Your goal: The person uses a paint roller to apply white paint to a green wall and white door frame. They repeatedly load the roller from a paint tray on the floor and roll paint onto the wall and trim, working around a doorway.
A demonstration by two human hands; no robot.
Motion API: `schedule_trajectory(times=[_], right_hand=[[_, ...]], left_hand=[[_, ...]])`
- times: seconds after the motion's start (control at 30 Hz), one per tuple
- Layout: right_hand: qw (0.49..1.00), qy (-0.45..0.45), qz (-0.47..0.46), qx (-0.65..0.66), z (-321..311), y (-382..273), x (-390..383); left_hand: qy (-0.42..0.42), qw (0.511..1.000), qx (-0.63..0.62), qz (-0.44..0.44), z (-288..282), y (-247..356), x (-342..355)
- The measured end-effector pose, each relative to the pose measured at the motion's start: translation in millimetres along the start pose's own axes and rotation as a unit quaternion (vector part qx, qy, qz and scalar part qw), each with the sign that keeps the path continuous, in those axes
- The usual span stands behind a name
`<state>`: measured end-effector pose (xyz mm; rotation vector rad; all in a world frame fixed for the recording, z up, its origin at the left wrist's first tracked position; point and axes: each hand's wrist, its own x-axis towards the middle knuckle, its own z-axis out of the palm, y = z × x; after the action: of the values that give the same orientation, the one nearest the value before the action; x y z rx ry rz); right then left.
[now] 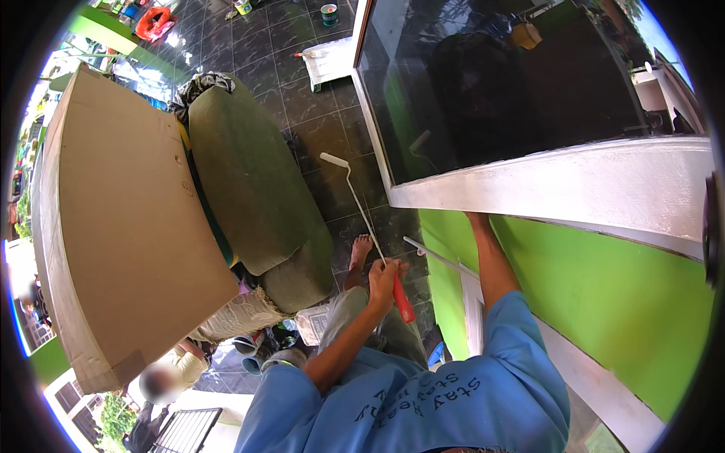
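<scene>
My left hand is closed round the long-framed mini paint roller, near the top of its red handle. The roller's thin wire frame runs up and away to a small white roller sleeve, held over the dark tiled floor. My right forearm reaches up along the green wall. My right hand goes under the white window ledge, which hides its fingers.
A green sofa and a large cardboard sheet stand at left. A white paint tray and a paint can sit on the floor ahead. A dark window is at right. A white rail crosses beside my right arm. Another person is at lower left.
</scene>
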<state>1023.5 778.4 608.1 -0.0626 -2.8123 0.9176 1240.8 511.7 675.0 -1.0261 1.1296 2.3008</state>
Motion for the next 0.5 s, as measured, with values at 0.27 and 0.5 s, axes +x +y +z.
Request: schedule_trajectory(times=[0.27,0.5], right_hand=[[1.0,0.012,0.009,0.008,-2,14,15],[1.0,0.017,0.02,0.013,-8,19,14]], left_hand=[[0.015,0.999,0.037,0.034,2,-2,-4],[0.01,0.998,0.046,0.047,-3,-6,2]])
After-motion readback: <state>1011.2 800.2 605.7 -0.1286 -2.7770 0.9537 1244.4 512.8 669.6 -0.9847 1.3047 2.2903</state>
